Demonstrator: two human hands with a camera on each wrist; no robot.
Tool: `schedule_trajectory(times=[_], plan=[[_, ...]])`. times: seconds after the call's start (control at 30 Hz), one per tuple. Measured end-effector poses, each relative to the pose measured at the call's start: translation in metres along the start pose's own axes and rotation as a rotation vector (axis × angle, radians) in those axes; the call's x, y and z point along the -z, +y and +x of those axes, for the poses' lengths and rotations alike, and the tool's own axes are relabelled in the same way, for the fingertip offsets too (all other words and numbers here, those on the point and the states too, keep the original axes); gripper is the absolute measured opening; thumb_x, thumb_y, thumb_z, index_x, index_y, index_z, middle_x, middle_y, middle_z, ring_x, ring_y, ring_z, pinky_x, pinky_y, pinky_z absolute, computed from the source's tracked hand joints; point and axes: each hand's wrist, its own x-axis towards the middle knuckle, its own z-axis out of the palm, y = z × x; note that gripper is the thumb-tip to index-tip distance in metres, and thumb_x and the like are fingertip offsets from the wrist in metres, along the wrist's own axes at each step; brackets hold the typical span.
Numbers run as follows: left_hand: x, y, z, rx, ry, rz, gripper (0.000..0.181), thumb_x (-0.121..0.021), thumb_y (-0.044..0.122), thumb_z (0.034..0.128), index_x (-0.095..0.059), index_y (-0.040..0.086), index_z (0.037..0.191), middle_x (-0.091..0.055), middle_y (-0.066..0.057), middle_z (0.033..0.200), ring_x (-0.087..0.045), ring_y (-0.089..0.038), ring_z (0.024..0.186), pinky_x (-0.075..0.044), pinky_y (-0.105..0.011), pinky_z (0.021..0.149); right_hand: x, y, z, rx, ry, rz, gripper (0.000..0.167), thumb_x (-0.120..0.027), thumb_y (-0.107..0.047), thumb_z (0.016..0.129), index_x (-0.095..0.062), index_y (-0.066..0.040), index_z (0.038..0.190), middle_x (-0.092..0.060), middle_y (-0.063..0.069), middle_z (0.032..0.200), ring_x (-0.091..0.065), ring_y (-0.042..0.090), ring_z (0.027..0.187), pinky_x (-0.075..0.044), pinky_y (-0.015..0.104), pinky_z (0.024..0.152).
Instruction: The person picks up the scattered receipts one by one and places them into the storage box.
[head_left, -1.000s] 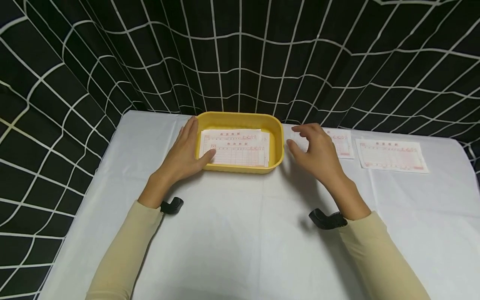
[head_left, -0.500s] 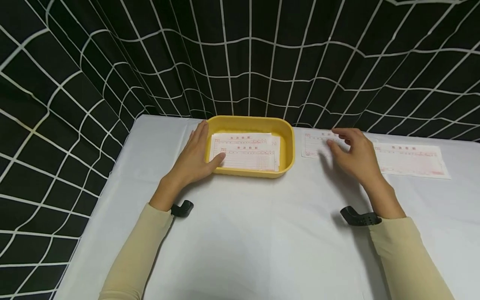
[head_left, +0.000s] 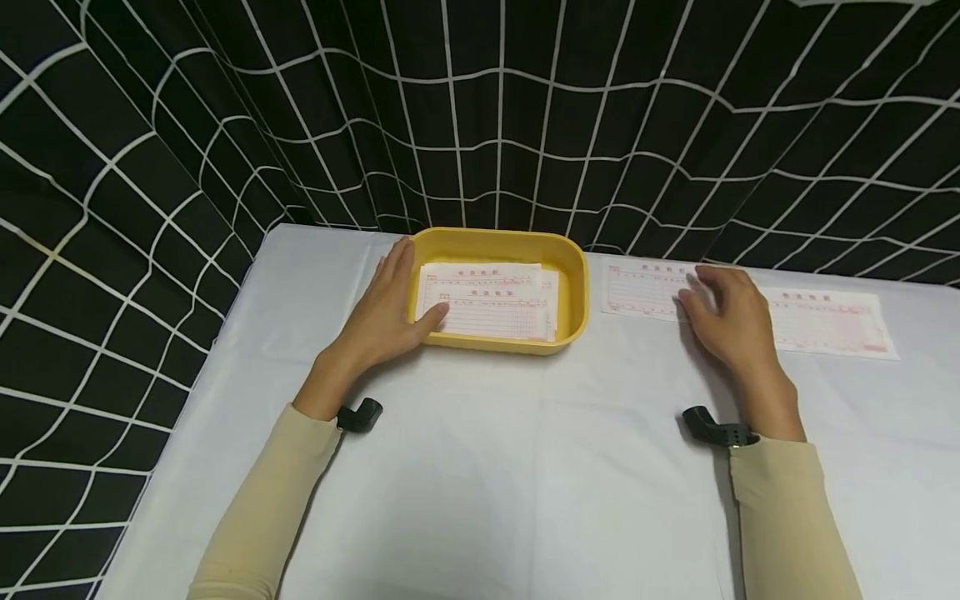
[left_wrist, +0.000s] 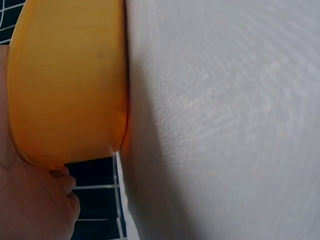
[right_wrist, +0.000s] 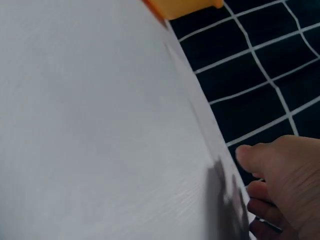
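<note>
A yellow, rounded rectangular plastic tray (head_left: 517, 344) is set at the back of a desk covered in white cloth (head_left: 480, 475), and its left end is held steady by the left hand (head_left: 382, 312). The fingers of that hand are laid nearly straight along the tray's outer left side, while the thumb is reached over its near left corner, well apart from them. Inside the tray, overlapping white paper slips printed in red (head_left: 495, 318) are laid flat.

To the right of the tray, a white rectangular paper slip with red print (head_left: 647, 289) is laid on the cloth, its far end hidden by the right hand (head_left: 735, 321). The right hand is bent, with thumb and forefinger parted and nothing seen held between them; whether the slip is touched cannot be told. Farther right of the tray, another red-printed white paper slip (head_left: 836, 323) is partly covered by the same hand.

Behind the tray, a black curtain patterned with a white grid (head_left: 480, 112) is hung.
</note>
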Motion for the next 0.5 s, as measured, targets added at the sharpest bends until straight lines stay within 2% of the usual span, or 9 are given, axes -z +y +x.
schedule_trajectory(times=[0.23, 0.5], plan=[[-0.003, 0.003, 0.001, -0.008, -0.009, 0.011, 0.103, -0.06, 0.053, 0.0982, -0.005, 0.005, 0.171, -0.004, -0.009, 0.181, -0.007, -0.032, 0.168, -0.008, -0.043, 0.138, 0.001, 0.011, -0.004, 0.015, -0.018, -0.034, 0.051, -0.063, -0.019, 0.103, -0.056, 0.009, 0.144, -0.051, 0.036, 0.149, -0.045, 0.058, 0.141, -0.032, 0.07, 0.118], [-0.001, 0.002, 0.001, -0.015, -0.008, 0.008, 0.102, -0.059, 0.052, 0.0991, -0.005, 0.004, 0.17, -0.004, -0.01, 0.181, -0.005, -0.028, 0.169, -0.005, -0.042, 0.138, 0.004, 0.019, -0.005, -0.007, -0.11, -0.089, 0.058, -0.06, -0.026, 0.105, -0.048, 0.004, 0.153, -0.039, 0.034, 0.163, -0.034, 0.058, 0.152, -0.025, 0.074, 0.123]])
